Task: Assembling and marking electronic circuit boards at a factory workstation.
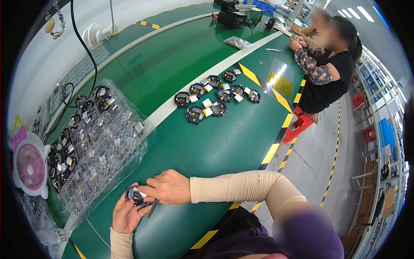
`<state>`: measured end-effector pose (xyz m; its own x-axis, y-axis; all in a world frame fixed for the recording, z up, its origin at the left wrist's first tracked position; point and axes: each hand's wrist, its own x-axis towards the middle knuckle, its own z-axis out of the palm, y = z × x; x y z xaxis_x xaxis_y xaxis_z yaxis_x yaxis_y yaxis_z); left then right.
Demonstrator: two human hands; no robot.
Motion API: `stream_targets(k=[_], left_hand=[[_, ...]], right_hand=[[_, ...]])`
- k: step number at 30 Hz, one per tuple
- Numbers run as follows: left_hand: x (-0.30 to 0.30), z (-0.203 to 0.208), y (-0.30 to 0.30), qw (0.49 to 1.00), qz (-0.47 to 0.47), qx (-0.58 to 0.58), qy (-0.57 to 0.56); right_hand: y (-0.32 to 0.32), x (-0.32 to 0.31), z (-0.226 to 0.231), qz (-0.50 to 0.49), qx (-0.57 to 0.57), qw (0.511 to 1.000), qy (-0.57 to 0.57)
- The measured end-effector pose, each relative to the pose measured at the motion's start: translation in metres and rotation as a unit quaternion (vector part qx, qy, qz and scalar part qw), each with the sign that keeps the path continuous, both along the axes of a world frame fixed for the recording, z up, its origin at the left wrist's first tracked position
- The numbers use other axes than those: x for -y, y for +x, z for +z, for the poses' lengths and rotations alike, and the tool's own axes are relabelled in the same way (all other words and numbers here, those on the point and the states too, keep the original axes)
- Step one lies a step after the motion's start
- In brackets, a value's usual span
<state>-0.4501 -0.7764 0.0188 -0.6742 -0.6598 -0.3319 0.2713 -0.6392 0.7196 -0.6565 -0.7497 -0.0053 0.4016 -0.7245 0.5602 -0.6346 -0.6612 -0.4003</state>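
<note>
One black module [135, 195] in pinched left fingers [121, 205], one slim tool [152, 209] in curled right fingers [152, 188], nine loose modules [223, 94] ahead.

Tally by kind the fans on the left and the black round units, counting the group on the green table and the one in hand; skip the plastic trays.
Black round units grouped on the green table: 9
Black round unit in the left hand: 1
Fans, one white, one pink and white: 2
Total: 12
</note>
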Motion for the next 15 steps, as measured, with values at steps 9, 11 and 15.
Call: stream_targets(k=[9,11,15], left_hand=[[-0.0004,-0.0006,0.0002,1.000,0.002,-0.005,0.004],[-0.0003,0.0004,-0.0005,1.000,0.000,-0.001,0.002],[-0.0002,0.0009,-0.0007,1.000,0.000,0.000,0.001]], right_hand=[[0.0003,-0.0006,0.0005,-0.003,-0.001,1.000,-0.006],[0.0000,-0.0006,0.0009,-0.003,0.000,1.000,-0.007],[0.0002,-0.0006,0.0003,-0.004,0.000,1.000,-0.005]])
